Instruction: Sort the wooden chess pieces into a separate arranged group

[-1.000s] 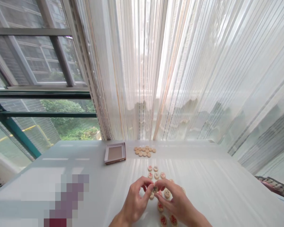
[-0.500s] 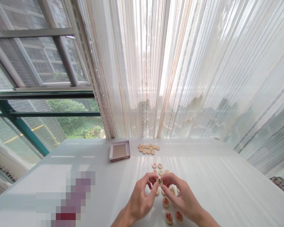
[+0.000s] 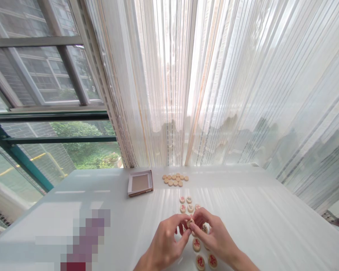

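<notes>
A round wooden xiangqi piece (image 3: 190, 223) is pinched between the fingertips of my left hand (image 3: 167, 238) and my right hand (image 3: 216, 234). Fingers cover most of its face, with only a dark mark showing. Beneath and around the hands, more pieces lie face up on the white table. Closest to me are a red-lettered piece (image 3: 200, 262), another red one (image 3: 213, 260) and a third red one (image 3: 196, 244). Beyond the fingers sit a black-lettered piece (image 3: 190, 207) and a red piece (image 3: 182, 208). Some pieces are partly hidden under my right hand.
A cluster of blank-side-up pieces (image 3: 175, 183) lies near the far table edge. Left of it stands a shallow open box (image 3: 140, 183). Behind the table (image 3: 260, 210) hang sheer striped curtains (image 3: 228, 82), with a window on the left. A blurred-out patch covers the table's left front.
The held piece has been turned between my fingertips, so its black character is now mostly covered. Both hands stay close together, and the whole view has shifted slightly.
</notes>
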A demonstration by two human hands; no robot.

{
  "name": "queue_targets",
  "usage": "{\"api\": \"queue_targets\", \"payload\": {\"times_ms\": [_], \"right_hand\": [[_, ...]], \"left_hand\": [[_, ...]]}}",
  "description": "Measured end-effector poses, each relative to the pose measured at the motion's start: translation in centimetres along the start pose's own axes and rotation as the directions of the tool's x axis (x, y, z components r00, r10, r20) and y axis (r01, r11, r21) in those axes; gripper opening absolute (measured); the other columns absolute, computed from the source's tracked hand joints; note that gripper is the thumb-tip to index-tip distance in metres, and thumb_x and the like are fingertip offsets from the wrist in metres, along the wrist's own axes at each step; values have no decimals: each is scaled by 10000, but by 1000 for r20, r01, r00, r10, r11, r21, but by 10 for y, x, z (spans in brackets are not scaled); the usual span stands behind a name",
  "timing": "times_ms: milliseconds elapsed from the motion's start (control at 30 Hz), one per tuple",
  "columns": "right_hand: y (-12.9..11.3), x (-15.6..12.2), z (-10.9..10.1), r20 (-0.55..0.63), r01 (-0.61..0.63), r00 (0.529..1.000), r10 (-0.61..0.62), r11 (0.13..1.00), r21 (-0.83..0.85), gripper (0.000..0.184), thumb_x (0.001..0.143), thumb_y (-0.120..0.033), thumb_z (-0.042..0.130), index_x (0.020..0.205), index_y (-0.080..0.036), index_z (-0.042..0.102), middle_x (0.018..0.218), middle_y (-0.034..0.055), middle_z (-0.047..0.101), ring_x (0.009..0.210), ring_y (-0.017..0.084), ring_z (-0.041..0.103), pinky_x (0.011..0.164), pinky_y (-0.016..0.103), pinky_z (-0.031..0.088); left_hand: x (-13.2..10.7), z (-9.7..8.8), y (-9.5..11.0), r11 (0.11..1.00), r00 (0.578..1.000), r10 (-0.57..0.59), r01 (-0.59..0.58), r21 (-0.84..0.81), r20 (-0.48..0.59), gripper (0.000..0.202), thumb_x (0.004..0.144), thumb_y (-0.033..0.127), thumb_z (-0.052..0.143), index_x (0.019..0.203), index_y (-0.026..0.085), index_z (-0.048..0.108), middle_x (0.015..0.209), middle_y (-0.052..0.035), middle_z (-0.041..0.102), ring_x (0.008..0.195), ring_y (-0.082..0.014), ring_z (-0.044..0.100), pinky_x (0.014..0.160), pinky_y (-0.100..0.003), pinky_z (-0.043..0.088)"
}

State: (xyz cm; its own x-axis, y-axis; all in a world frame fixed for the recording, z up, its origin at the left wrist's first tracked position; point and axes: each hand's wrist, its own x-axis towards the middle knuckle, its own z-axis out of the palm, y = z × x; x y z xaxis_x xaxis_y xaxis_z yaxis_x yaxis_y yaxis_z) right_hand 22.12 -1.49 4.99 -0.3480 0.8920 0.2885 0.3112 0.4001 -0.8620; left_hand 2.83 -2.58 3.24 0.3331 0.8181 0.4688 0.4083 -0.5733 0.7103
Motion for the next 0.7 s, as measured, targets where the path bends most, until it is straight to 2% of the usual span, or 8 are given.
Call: {"api": "queue_targets", "payload": {"times_ms": [233, 500, 700], "right_hand": [[0, -2, 0, -3, 16, 1000, -16, 1000, -7, 215, 991, -375, 530, 887, -213, 626, 773, -3, 702, 687, 150, 657, 651, 243, 506], [0, -1, 0, 8, 78, 997, -78, 997, 7, 134, 990, -285, 519, 1032, -223, 631, 889, 17, 725, 782, 166, 680, 749, 270, 525], [1, -3, -1, 10, 77, 997, -76, 996, -51, 68, 955, -260, 583, 971, -217, 635, 861, 6, 709, 772, 159, 664, 746, 262, 515]], "left_hand": [[-1, -1, 2, 999, 1000, 13, -13, 31, 14, 296, 916, 220, 607, 1211, 252, 609, 903, -49, 744, 673, -179, 664, 657, -297, 562], [1, -7, -1, 998, 998, -67, 67, 6, 23, 264, 923, 248, 613, 1187, 264, 605, 849, -13, 734, 663, -157, 652, 619, -254, 540], [1, -6, 2, 999, 999, -45, 45, -10, 26, 226, 921, 237, 620, 1146, 242, 618, 878, -9, 741, 660, -135, 645, 654, -243, 540]]}}
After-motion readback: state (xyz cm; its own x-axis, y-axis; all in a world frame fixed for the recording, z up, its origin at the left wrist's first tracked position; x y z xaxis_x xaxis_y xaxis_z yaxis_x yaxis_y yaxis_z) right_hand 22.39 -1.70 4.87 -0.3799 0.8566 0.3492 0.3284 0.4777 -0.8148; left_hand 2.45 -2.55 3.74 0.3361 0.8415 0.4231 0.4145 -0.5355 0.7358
